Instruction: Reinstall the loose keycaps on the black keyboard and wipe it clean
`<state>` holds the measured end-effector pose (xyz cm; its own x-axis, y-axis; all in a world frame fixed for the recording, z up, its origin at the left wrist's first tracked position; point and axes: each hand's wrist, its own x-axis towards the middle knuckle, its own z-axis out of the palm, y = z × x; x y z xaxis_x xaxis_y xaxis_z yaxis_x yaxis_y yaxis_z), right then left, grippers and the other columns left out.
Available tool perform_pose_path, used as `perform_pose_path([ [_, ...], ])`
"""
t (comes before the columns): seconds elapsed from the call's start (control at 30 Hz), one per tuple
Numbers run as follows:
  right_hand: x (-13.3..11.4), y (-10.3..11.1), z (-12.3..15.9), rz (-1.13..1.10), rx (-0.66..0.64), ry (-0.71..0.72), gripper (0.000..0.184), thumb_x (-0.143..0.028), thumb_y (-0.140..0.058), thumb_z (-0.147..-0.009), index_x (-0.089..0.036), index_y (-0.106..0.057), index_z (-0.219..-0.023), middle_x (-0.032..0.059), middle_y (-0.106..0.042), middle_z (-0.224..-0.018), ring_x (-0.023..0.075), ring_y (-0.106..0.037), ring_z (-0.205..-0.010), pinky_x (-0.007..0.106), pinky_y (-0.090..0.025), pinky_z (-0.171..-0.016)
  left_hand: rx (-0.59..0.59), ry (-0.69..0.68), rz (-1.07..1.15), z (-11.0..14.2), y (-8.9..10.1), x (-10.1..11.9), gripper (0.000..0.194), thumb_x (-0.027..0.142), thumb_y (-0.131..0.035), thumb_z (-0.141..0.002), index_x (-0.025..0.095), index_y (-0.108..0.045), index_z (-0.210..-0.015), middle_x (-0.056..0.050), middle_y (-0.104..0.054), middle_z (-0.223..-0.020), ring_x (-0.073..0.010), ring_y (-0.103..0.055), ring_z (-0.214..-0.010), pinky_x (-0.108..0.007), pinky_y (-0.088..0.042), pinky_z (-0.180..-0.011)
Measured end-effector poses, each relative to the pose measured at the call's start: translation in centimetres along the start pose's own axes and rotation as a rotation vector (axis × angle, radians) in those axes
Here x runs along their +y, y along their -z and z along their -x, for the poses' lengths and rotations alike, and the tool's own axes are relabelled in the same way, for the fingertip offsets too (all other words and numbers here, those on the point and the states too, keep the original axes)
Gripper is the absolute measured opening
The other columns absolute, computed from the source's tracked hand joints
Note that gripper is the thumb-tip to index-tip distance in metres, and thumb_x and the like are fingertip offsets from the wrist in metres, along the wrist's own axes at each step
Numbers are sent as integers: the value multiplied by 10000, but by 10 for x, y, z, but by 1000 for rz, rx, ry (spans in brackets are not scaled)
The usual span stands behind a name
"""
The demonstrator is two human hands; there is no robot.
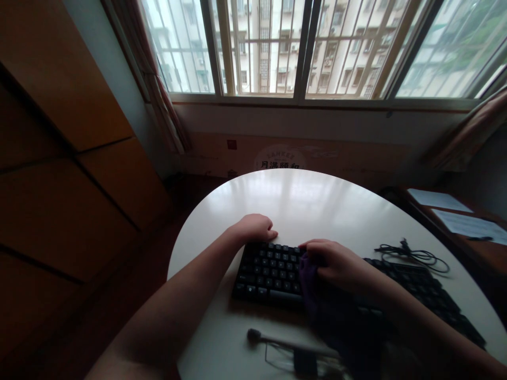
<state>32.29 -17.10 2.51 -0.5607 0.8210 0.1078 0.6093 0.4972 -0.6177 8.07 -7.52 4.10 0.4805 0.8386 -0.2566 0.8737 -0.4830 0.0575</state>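
A black keyboard (273, 272) lies on the white round table, its keys facing up. At its far left corner, my left hand (257, 227) is closed with the fingers curled down against the keyboard's back edge; the fingertips are partly hidden. My right hand (330, 258) is closed on a dark purple cloth (311, 279), pressed over the keyboard's keys near the far edge. The cloth hangs down across the middle of the keyboard and covers part of it. The right part of the keyboard shows beyond my right forearm.
A coiled black cable (415, 256) lies at the table's right. Near the front are a dark-bristled brush (254, 335) and blurred small items. The white table (214, 221) has a curved edge. Papers (467, 224) lie on a side surface; a wooden cabinet (59, 211) stands left.
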Motion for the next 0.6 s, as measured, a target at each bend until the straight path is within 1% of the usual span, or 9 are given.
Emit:
perform_pose_path([
  [0.1, -1, -4, 0, 76, 61, -12, 385, -40, -553, -642, -226, -690, -950, 61, -747, -1040, 259, -666, -1004, 366, -504, -900, -1, 1, 1, 0, 0, 0, 411, 535, -503, -901, 206, -749, -891, -93, -754, -881, -241, -669, -788, -315, -456, -681],
  [0.2, -1, -2, 3, 78, 117, 22, 288, -40, -552, -635, -222, -641, -839, 87, -712, -1202, 291, -636, -1124, 420, -492, -952, -3, -1, 0, 0, 0, 0, 421, 543, -493, -903, 206, -745, -882, -92, -754, -884, -238, -663, -777, -316, -449, -666],
  [0.27, -1, 6, 6, -28, 143, 64, 192, -60, -571, -671, -221, -589, -774, 93, -664, -1305, 302, -603, -1203, 434, -490, -972, -5, -4, 0, -1, 0, -1, 422, 543, -490, -904, 205, -741, -876, -90, -754, -883, -233, -660, -770, -312, -443, -656],
  [0.3, -1, 12, 7, -124, 152, 79, 156, -82, -588, -703, -222, -576, -771, 94, -662, -1305, 300, -602, -1211, 433, -497, -971, -6, -5, 0, -1, 0, -1, 419, 540, -490, -904, 205, -740, -874, -89, -754, -880, -231, -658, -766, -310, -441, -652],
  [0.37, 0, 26, 10, -373, 148, 88, 81, -165, -624, -785, -227, -574, -801, 100, -712, -1173, 298, -635, -1166, 441, -517, -955, -9, -6, 3, -1, 0, -2, 414, 535, -490, -904, 205, -738, -873, -87, -753, -877, -227, -655, -762, -308, -437, -647],
  [0.43, 2, 40, 14, -631, 149, 71, 112, -280, -656, -841, -230, -562, -808, 78, -740, -921, 302, -689, -1047, 479, -522, -957, -12, -6, 7, 0, 0, -2, 413, 533, -491, -902, 204, -739, -876, -88, -753, -881, -229, -654, -767, -311, -439, -650],
  [0.5, 4, 51, 18, -846, 143, 42, 262, -400, -692, -838, -237, -505, -750, 20, -668, -686, 270, -717, -803, 512, -522, -953, -17, -5, 11, 1, 1, -1, 408, 528, -496, -898, 202, -742, -886, -93, -754, -891, -234, -655, -782, -316, -447, -666],
  [0.53, 5, 55, 21, -925, 129, 17, 341, -454, -710, -816, -241, -462, -720, -14, -600, -600, 232, -681, -650, 506, -539, -911, -20, -4, 13, 1, 2, -1, 406, 524, -498, -896, 201, -745, -894, -97, -754, -898, -238, -657, -794, -320, -452, -680],
  [0.6, 7, 63, 29, -1014, 65, -72, 449, -545, -723, -769, -248, -395, -696, -63, -455, -513, 139, -492, -420, 421, -568, -690, -26, -2, 17, 1, 3, 0, 406, 518, -497, -897, 201, -751, -914, -104, -755, -915, -247, -659, -823, -329, -462, -713],
])
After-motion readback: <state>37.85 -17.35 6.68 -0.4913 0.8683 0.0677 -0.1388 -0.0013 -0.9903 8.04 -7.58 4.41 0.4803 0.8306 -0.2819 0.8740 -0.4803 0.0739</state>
